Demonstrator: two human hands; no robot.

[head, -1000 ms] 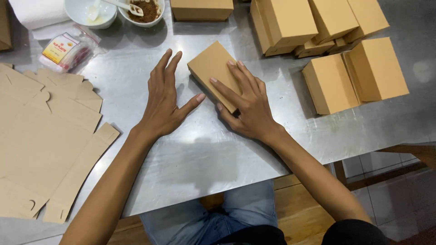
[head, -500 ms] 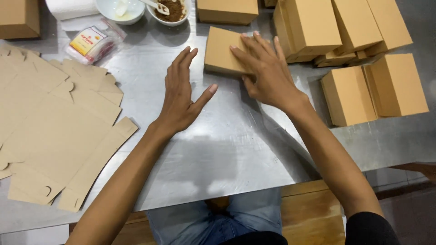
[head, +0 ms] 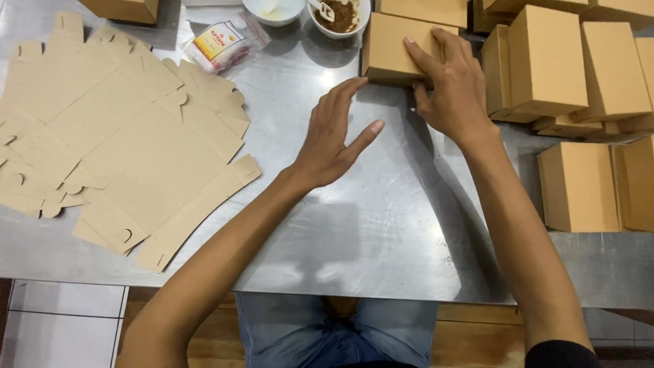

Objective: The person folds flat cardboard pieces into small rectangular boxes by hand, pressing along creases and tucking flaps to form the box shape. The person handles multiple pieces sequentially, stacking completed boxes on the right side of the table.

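A folded brown cardboard box (head: pixel 390 46) lies on the steel table (head: pixel 354 218) at the far middle. My right hand (head: pixel 446 85) lies flat on its right part, fingers spread over the top and near edge. My left hand (head: pixel 335 133) hovers open just in front of the box, fingertips at its near left corner, holding nothing. A stack of flat, unfolded cardboard box blanks (head: pixel 116 136) lies on the table to the left.
Several finished brown boxes (head: pixel 565 61) are piled at the far right, with another (head: pixel 579 187) nearer. A white bowl of brown powder with a spoon (head: pixel 338 15), another white bowl (head: pixel 276 9) and a clear packet (head: pixel 221 42) sit at the back.
My right hand has pushed the folded box away from me toward the back of the table. My left hand has let go and trails behind it.
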